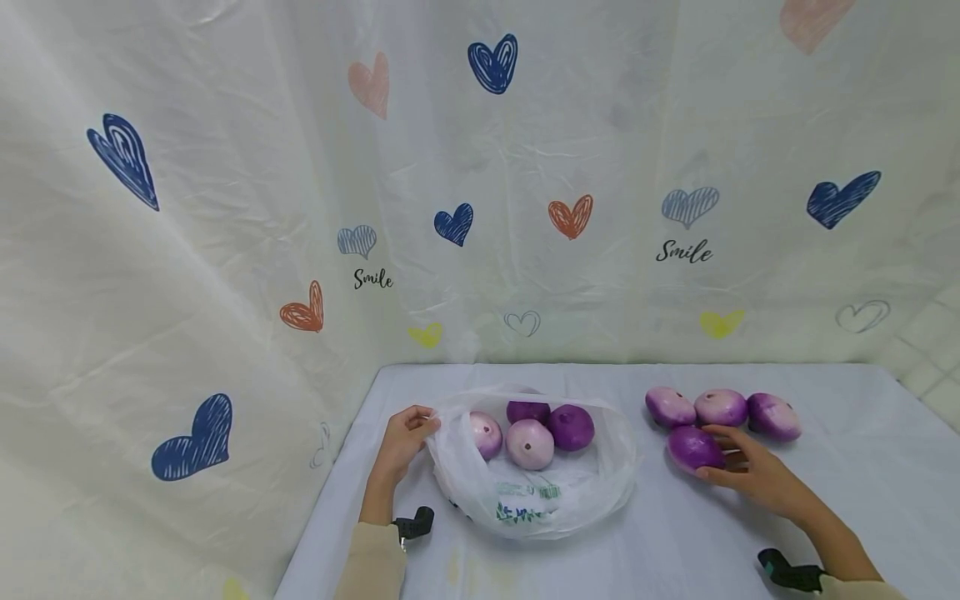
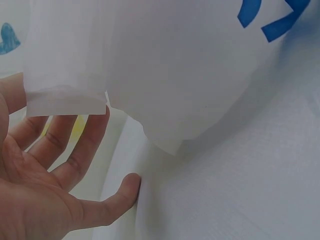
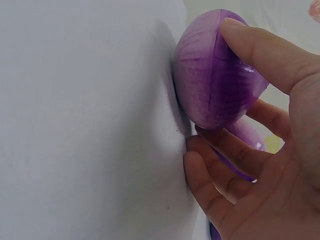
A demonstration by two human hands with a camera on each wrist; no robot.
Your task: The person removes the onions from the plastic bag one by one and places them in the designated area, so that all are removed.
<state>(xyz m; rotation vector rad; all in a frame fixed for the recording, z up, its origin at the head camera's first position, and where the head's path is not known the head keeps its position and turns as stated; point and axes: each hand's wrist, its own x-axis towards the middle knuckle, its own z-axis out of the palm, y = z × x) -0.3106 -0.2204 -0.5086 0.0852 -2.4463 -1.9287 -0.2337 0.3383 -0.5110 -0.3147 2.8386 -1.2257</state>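
My left hand [image 1: 405, 442] pinches the left rim of a white translucent plastic bag [image 1: 525, 512]; the left wrist view shows fingers behind the bag's edge [image 2: 65, 102]. Several purple and pale onions lie inside the bag's wide mouth, among them a pale onion [image 1: 529, 444] and a dark purple one [image 1: 572, 427]. On the right, my right hand [image 1: 761, 475] holds a purple onion [image 1: 693, 450] between thumb and fingers. That onion [image 3: 215, 70] appears to touch the white tabletop in the right wrist view.
Just behind the held onion, three more onions sit in a row: left [image 1: 670, 407], middle [image 1: 721, 407] and right [image 1: 775, 417]. A white cloth covers the table [image 1: 600, 567]. Behind hangs a pale curtain [image 1: 510, 275] printed with hearts.
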